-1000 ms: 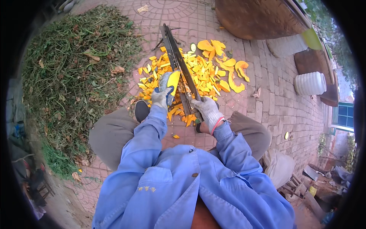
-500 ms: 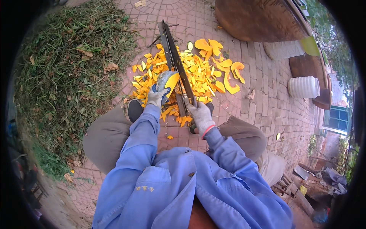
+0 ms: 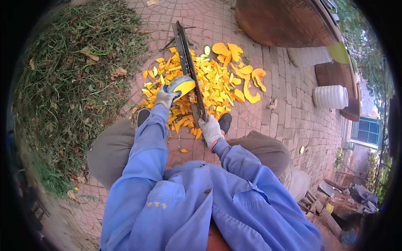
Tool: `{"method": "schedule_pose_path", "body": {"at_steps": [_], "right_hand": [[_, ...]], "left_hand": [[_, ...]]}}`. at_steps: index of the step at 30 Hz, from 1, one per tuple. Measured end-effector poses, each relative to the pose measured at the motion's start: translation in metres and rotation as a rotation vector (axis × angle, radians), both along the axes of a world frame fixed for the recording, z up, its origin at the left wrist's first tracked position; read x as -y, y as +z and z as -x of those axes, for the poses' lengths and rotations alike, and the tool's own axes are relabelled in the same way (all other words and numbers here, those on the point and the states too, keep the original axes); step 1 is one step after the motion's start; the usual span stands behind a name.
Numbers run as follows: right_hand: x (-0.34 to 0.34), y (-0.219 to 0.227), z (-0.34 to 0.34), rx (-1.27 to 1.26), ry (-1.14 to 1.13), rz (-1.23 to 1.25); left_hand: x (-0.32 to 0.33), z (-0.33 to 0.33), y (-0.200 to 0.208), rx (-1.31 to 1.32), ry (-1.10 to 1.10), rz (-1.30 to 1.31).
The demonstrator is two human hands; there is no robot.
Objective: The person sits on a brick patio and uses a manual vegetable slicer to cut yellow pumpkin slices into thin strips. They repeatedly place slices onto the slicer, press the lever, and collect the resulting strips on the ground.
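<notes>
My left hand [image 3: 166, 97], in a grey work glove with blue on it, is closed around a chunk of pumpkin [image 3: 184, 88]. The chunk has a grey-green rind and orange flesh, and its right end lies against the long hinged chopper [image 3: 192, 74]. In a pale glove, my right hand [image 3: 211, 129] grips the near end of the chopper's dark blade arm. The blade arm lies down along its bed, with hardly any gap showing. Cut orange pumpkin pieces [image 3: 215, 79] are heaped under and on both sides of the chopper.
A large heap of cut green and dry plants [image 3: 79, 75] covers the left side. Larger pumpkin slices [image 3: 251, 90] lie right of the pieces. Big brown vats [image 3: 280, 21] and a white ribbed tub [image 3: 331, 97] stand along the right on brick paving. My shoes flank the chopper's near end.
My right hand has moved left and slightly down with the blade arm, closing the gap to the bed. The pumpkin chunk has tilted flatter in my left hand.
</notes>
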State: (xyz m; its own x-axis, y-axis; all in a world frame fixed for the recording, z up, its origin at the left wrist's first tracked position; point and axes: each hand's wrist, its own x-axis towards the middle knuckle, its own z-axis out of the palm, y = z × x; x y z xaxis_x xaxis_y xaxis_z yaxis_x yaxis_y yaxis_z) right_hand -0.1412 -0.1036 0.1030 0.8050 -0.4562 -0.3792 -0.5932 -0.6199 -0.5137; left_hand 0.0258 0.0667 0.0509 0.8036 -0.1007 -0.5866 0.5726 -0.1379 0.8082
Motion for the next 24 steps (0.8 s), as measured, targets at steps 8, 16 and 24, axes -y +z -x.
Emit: {"method": "schedule_pose_path", "body": {"at_steps": [8,16,24], "right_hand": [[0.012,0.101,-0.027,-0.127,0.016,-0.192],[-0.002,0.005,-0.004,-0.009,0.019,-0.002],[0.025,0.101,-0.027,-0.108,0.041,-0.112]], "left_hand": [[0.018,0.033,-0.014,-0.076,0.243,0.17],[0.039,0.043,-0.046,-0.05,0.323,0.095],[0.008,0.004,-0.027,0.114,-0.02,0.015]]}}
